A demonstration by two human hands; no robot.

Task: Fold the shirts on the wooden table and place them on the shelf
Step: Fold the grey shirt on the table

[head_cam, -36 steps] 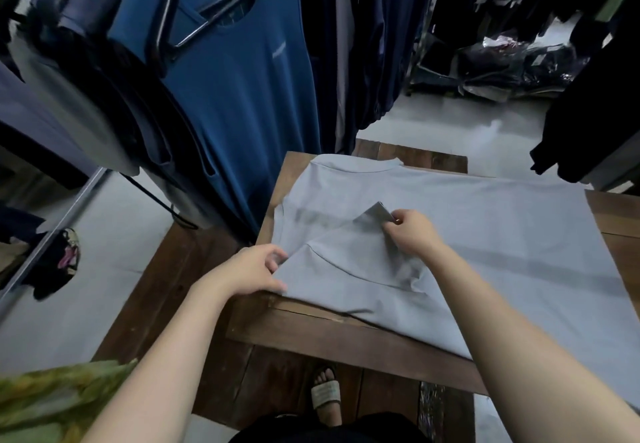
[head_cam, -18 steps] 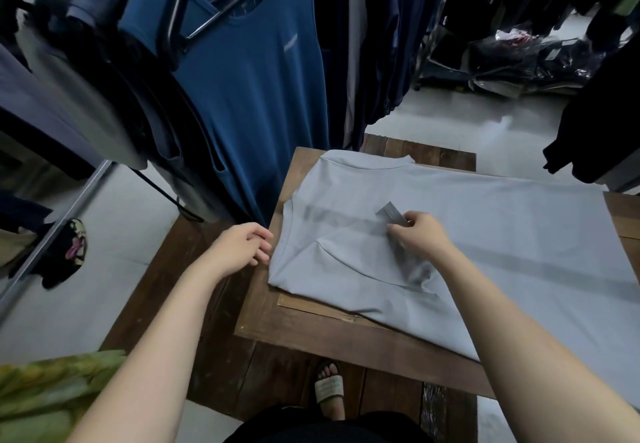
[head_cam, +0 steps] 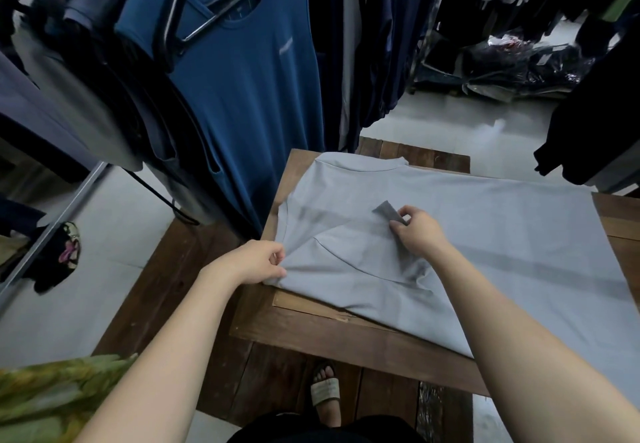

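A light grey shirt [head_cam: 478,235] lies spread flat across the wooden table [head_cam: 332,335], collar toward the far left. Its near sleeve is folded inward over the body. My right hand [head_cam: 417,231] pinches the tip of that sleeve, which stands up as a small dark grey point. My left hand [head_cam: 258,261] grips the shirt's near-left corner at the fold, at the table's left edge. No shelf is in view.
A blue sleeveless top [head_cam: 249,89] and dark garments hang from a metal rack [head_cam: 52,221] close to the table's left and far side. Bagged clothes [head_cam: 519,65] lie on the floor at the back right. My sandalled foot [head_cam: 325,390] is under the table's near edge.
My left hand let go of the sleeve's fold, drew off to the table's left, then came back and took hold of the shirt's near-left corner. My right hand kept its pinch on the sleeve tip.
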